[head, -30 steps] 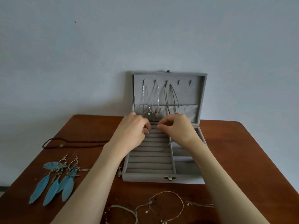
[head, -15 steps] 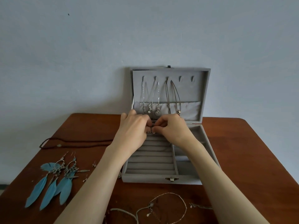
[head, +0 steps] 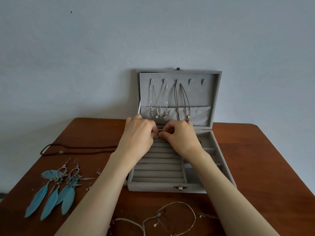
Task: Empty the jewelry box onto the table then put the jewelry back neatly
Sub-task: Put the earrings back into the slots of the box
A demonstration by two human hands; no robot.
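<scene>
Over the jewelry box (head: 163, 186) — both hands stay pinched together.

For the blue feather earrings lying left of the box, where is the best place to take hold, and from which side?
Take each feather earring by its metal hoop and hook end, coming from above. They lie flat on the table with hooks pointing away from the person, clear of the box. The metal is probably stiffer than the blue feathers, which would likely bend or ruffle.

Grey velvet jewelry box (head: 172, 187) on a reddish-brown table (head: 255, 150); turquoise feather earrings (head: 54, 193) near its left edge; dark braided cord (head: 76, 148); pale blue-grey wall (head: 85, 57)
</scene>
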